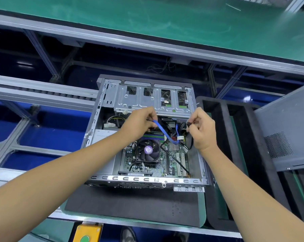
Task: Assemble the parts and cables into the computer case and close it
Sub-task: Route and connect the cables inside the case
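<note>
The computer case [147,133] lies open on a foam mat on the bench, motherboard and CPU fan [148,150] already fitted. The left hand [140,124] pinches a blue SATA cable [162,131]; the right hand [201,130] grips a black connector [188,124]. Cabling remains, and the side panel [287,130] leans nearby, unfitted.

Blue cable [162,131]; purple-hubbed black fan [148,150]; green motherboard [172,163]; grey case [147,179]; black foam mat [130,203].
</note>
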### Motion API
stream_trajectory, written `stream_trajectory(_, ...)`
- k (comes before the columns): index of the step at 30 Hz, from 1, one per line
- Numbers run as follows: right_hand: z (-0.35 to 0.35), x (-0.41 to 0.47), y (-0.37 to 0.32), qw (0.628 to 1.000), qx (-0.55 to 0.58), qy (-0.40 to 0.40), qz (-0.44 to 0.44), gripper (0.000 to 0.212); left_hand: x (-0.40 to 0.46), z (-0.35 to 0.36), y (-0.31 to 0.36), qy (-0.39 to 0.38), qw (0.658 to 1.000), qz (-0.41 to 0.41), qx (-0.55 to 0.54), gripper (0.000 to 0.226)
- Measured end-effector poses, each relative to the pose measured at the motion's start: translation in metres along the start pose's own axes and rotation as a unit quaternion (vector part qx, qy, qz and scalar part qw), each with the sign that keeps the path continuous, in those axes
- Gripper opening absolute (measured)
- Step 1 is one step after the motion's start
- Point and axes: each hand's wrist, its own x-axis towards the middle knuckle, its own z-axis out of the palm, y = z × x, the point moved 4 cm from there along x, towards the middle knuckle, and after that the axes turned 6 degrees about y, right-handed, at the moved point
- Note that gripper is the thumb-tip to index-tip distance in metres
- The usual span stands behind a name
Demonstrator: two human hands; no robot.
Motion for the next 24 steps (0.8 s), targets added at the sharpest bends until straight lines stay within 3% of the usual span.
stream_trajectory(5,-0.001,0.001,-0.001,0.99,0.118,0.012,0.073,0.023,-0.008,-0.008,-0.003,-0.011,1.0,0.001,0.011,0.025)
stream_trajectory(8,-0.004,0.0,-0.001,0.979,0.15,0.014,0.137,0.016,-0.012,-0.017,-0.008,-0.011,1.0,-0.024,0.002,0.02)
stream_trajectory(13,-0.001,0.001,-0.008,0.972,0.136,-0.086,0.172,0.034,-0.01,-0.031,-0.01,-0.038,0.998,-0.009,0.047,0.024)
stream_trajectory(19,0.017,-0.008,-0.018,0.964,0.132,-0.145,0.178,0.033,-0.017,-0.024,-0.008,-0.151,0.97,-0.115,-0.15,0.014)
stream_trajectory(21,0.015,-0.01,-0.018,0.967,0.122,-0.142,0.17,0.026,-0.017,-0.025,-0.005,-0.135,0.952,-0.155,-0.226,0.012)
stream_trajectory(24,0.015,-0.017,-0.018,0.965,0.109,-0.156,0.182,0.025,-0.009,-0.032,-0.002,-0.03,0.918,-0.214,-0.334,0.013)
